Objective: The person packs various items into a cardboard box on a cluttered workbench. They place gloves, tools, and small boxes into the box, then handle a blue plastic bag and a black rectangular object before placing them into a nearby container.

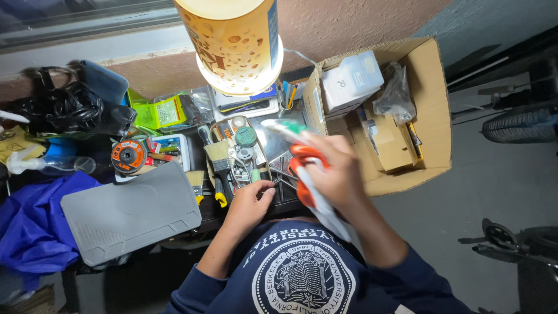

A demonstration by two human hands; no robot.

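While the left hand (247, 203) reaches down into the clutter on the table (279, 139), its fingers curl loosely over small metal pieces (278, 181) at the near edge; whether that grip has closed on one of them cannot be told, since the fingertips hide the contact. Just left of this hand a paintbrush (220, 156) lies with its bristles pointing away, and further left sit a grey plastic case (131, 212) and an orange grinding disc (128, 156). A careless sweep of the wrist could knock the brush or scatter the loose metal parts off the near edge, because they lie unsecured and crowded together.

Moving right, the right hand (334, 174) is closed around orange-handled scissors (302, 168) together with a white, green-tipped package (288, 131), which blurs above the table. The scissors sit inside that grip, handles showing at the thumb side, and the package runs through the fist and out below the wrist. Holding both in one fist looks insecure; either could slip. Beyond stands an open cardboard box (433, 104) of packaged goods.
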